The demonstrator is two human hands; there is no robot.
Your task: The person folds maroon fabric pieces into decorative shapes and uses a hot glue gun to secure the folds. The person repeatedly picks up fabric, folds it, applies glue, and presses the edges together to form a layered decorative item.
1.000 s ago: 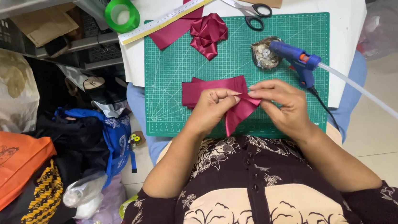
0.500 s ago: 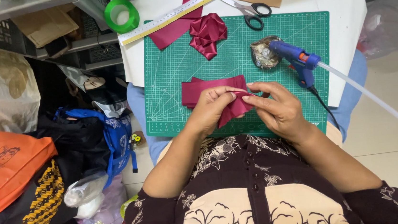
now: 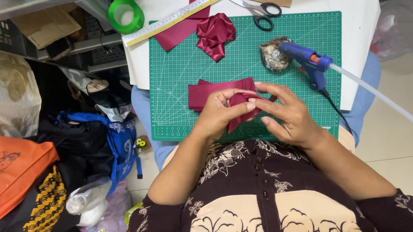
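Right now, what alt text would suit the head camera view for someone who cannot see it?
Both hands, left hand and right hand, fold a maroon ribbon piece over a green cutting mat. A finished ribbon bow, scissors and blue glue gun lie nearby.

Ribbon strip (image 3: 238, 113) now folded tighter between both hands, earlier held flatter with its tail hanging down. Left hand (image 3: 221, 114) curled further over the fold. Right hand (image 3: 286, 114) fingers spread, shifted slightly toward the left hand.
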